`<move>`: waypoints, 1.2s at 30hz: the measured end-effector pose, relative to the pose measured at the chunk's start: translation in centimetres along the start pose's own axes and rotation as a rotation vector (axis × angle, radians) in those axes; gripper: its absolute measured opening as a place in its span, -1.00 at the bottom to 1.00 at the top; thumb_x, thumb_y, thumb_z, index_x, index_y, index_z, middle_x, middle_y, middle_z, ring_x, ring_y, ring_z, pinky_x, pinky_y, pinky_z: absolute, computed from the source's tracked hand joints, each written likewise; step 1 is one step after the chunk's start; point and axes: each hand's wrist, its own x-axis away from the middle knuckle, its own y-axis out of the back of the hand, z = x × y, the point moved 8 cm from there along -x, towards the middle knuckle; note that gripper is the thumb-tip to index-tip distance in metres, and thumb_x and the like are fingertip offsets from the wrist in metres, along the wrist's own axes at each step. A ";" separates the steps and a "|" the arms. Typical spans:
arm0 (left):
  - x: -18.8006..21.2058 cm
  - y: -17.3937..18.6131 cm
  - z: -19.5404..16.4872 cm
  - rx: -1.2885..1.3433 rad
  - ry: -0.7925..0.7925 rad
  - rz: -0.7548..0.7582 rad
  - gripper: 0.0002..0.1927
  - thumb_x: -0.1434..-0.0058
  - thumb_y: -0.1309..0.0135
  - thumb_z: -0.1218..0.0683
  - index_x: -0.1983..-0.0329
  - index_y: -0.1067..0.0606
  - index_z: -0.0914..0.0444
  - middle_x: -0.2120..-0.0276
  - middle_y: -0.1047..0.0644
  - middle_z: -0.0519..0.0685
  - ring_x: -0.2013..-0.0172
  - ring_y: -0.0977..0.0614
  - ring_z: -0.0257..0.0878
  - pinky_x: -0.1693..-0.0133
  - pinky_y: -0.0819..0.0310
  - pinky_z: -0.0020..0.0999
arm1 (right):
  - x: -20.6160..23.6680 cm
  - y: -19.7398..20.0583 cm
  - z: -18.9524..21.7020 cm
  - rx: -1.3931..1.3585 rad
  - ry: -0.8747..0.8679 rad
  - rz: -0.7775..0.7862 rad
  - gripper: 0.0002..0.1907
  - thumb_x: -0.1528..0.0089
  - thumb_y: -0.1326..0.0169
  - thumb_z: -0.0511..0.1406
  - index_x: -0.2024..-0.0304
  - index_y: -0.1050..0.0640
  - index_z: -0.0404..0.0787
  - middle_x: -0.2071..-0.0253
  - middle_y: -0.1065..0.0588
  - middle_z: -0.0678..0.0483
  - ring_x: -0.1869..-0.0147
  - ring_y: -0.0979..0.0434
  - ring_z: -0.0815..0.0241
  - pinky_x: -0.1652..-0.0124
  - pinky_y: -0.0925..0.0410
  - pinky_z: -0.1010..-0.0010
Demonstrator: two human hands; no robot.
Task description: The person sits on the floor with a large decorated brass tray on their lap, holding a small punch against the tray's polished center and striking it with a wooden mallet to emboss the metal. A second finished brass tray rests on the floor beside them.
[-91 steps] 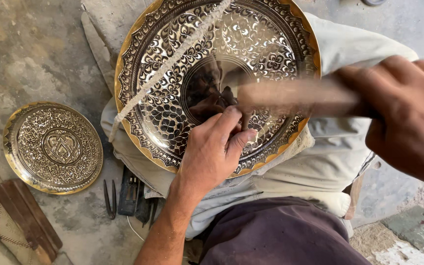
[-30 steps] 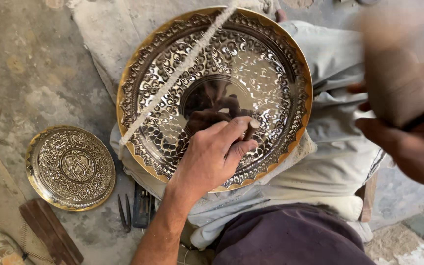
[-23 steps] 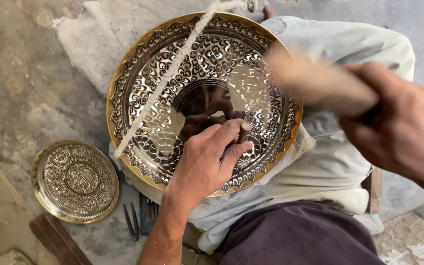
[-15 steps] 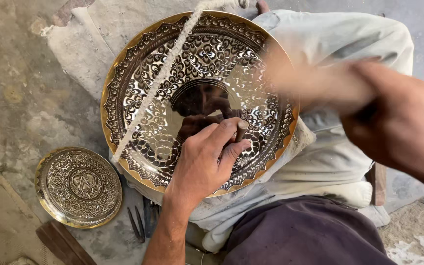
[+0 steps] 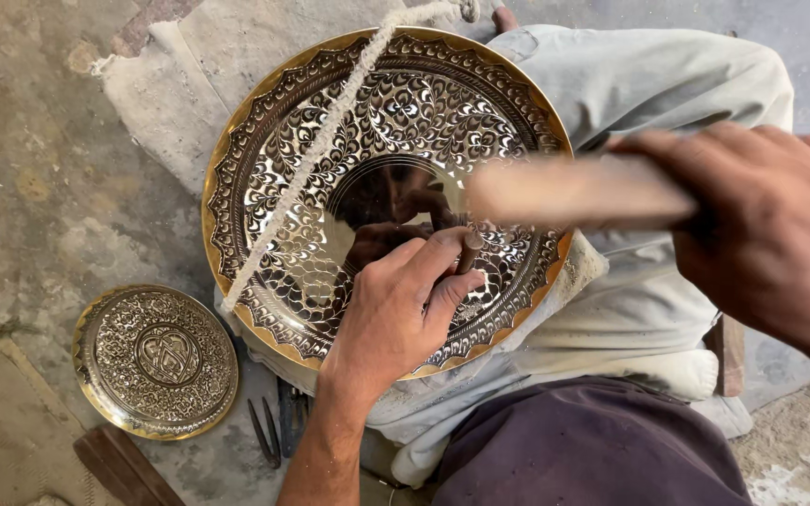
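Mallet (image 5: 574, 192) swung lower | left hand (image 5: 396, 314) fingers clamp chisel (image 5: 470, 251) | right hand (image 5: 771, 230) grips mallet | tray (image 5: 264, 169) rim clear

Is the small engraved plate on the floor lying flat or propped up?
Flat. The small plate lies face up on the concrete floor, its whole round rim visible, beside the large plate.

The large engraved tray (image 5: 330, 122) gleamed as glossy brass-coloured metal, crossed by rough fibrous rope (image 5: 307, 164), above matt concrete floor (image 5: 30, 169).
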 end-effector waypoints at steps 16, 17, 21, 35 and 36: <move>0.1 -0.4 0.3 -0.017 0.020 0.033 -0.65 -0.37 -0.16 0.02 -0.20 -0.47 0.13 0.46 -0.49 -0.04 0.51 -0.56 -0.23 0.46 -0.44 -0.25 | 1.7 -0.7 -2.6 -0.235 -0.387 0.074 -0.38 -0.07 -0.32 -0.34 -0.21 -0.52 -0.11 0.24 -0.64 0.05 0.23 -0.70 0.13 0.15 -0.56 0.27; 0.1 -0.3 0.2 -0.012 0.008 0.026 -0.64 -0.38 -0.16 0.02 -0.20 -0.47 0.13 0.45 -0.49 -0.04 0.50 -0.56 -0.23 0.45 -0.44 -0.25 | 1.4 -0.6 -1.5 0.094 -0.220 0.110 -0.41 -0.08 -0.32 -0.34 -0.20 -0.54 -0.08 0.25 -0.64 0.07 0.23 -0.69 0.14 0.15 -0.55 0.27; 0.0 -0.2 0.0 -0.017 0.003 0.020 -0.63 -0.38 -0.16 0.02 -0.21 -0.45 0.14 0.43 -0.49 -0.04 0.48 -0.56 -0.24 0.44 -0.44 -0.25 | 1.5 -0.5 -0.5 0.027 -0.100 0.070 -0.59 -0.17 -0.26 -0.35 -0.07 -0.52 -0.12 0.23 -0.61 0.06 0.19 -0.68 0.15 0.16 -0.56 0.27; 0.2 -0.2 0.0 -0.020 -0.007 0.006 -0.66 -0.39 -0.19 0.00 -0.18 -0.46 0.13 0.40 -0.49 -0.02 0.44 -0.59 -0.16 0.38 -0.45 -0.18 | 1.9 -0.8 -0.5 -0.026 -0.144 0.072 -0.43 -0.10 -0.22 -0.47 -0.17 -0.44 -0.27 0.14 -0.57 -0.08 0.13 -0.65 0.05 0.10 -0.51 0.25; 0.2 -0.3 0.2 -0.027 0.002 0.016 -0.67 -0.39 -0.20 0.00 -0.15 -0.46 0.13 0.40 -0.50 -0.02 0.43 -0.60 -0.16 0.38 -0.45 -0.19 | 2.1 -1.0 0.1 0.213 -0.042 0.113 -0.41 -0.04 -0.27 -0.49 -0.15 -0.51 -0.26 0.17 -0.59 -0.12 0.15 -0.65 -0.02 0.09 -0.50 0.20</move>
